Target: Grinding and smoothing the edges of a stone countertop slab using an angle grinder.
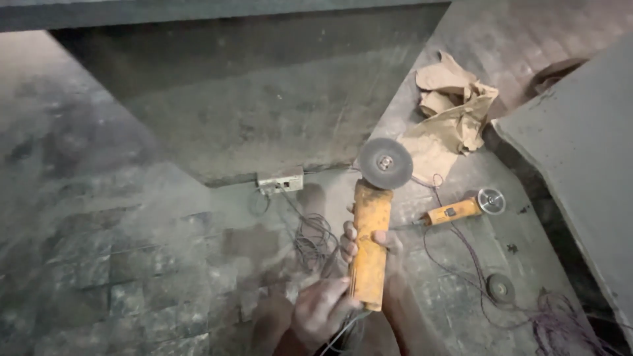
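A yellow angle grinder (370, 244) is held upright at centre near, disc (385, 163) pointed far, probably so the wheel is kept off the cords. The right hand (359, 242) is wrapped round the mid-body, fingers curled tight. The left hand (321, 310) is closed at the tail end, fingers pressed together by the cable. A 2nd grinder (461, 209) lies right, a loose disc (500, 288) near it. Tangled wires (314, 240) and crumpled paper (448, 112) are crowded nearby; a slab edge (567, 178) hems the right. Open floor is left at the left.
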